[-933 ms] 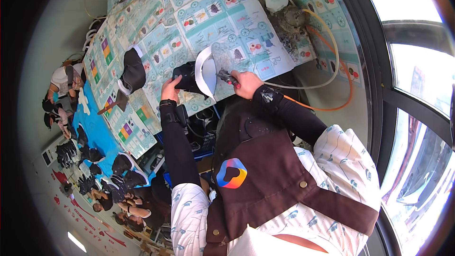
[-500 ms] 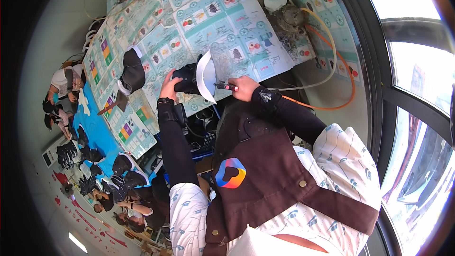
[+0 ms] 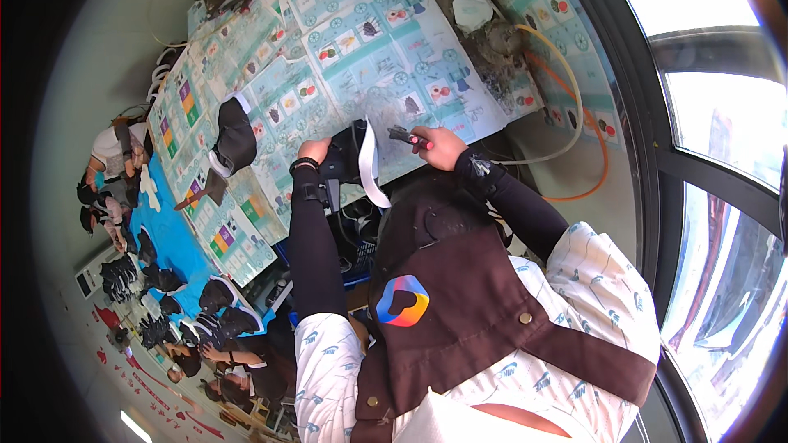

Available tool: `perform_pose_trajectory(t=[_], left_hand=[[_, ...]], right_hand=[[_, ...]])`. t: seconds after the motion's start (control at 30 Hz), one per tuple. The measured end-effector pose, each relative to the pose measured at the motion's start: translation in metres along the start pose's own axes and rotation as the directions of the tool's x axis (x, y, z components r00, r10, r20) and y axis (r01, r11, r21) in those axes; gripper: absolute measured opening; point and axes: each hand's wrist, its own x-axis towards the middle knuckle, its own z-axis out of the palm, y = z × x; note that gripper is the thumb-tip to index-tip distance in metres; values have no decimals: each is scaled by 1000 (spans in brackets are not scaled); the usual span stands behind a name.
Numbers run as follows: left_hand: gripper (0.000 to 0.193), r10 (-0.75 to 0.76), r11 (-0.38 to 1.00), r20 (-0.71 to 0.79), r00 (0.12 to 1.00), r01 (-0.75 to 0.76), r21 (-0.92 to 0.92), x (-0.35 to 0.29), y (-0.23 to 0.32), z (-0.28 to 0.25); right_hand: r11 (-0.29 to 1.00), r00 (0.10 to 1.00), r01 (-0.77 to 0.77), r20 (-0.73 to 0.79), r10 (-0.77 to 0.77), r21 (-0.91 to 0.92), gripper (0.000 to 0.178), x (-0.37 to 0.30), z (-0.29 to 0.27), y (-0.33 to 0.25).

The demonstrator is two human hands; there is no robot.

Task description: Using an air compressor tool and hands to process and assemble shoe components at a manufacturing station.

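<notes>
My left hand (image 3: 315,150) is closed around the black shoe upper (image 3: 345,158), holding it on its side at the table's near edge. A white strip-like piece (image 3: 368,164) stands along the right side of the upper. To its right, my right hand (image 3: 444,148) grips pliers (image 3: 404,135) with red and black handles. Their jaws point left toward the white piece, with a small gap between. A second black shoe upper with white ends (image 3: 234,138) lies on the table to the left, away from both hands.
A patterned sheet covers the table (image 3: 353,57). A flat brown tool (image 3: 203,193) lies at its left. A white crumpled piece (image 3: 472,11) sits far right, near yellow (image 3: 577,98) and orange (image 3: 607,148) hoses. Several dark shoes lie on a blue surface (image 3: 168,221), with other people beyond.
The held upper has turned, so its white piece shows narrower and lower right. The pliers have moved away from the white piece, up and right. My left fingers have shifted round the upper.
</notes>
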Motion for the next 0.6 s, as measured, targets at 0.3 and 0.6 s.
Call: perform_pose_trajectory(t=[0.3,0.6], left_hand=[[52,68,552,-117,991,-134,-823,-15,4,-30],[47,99,860,-248,964,-208,-466,-6,-26,6]], right_hand=[[988,987,133,-105,-125,77,29,-4,-12,-19],[995,998,50,-37,-54,-89,26,34,14,-34]])
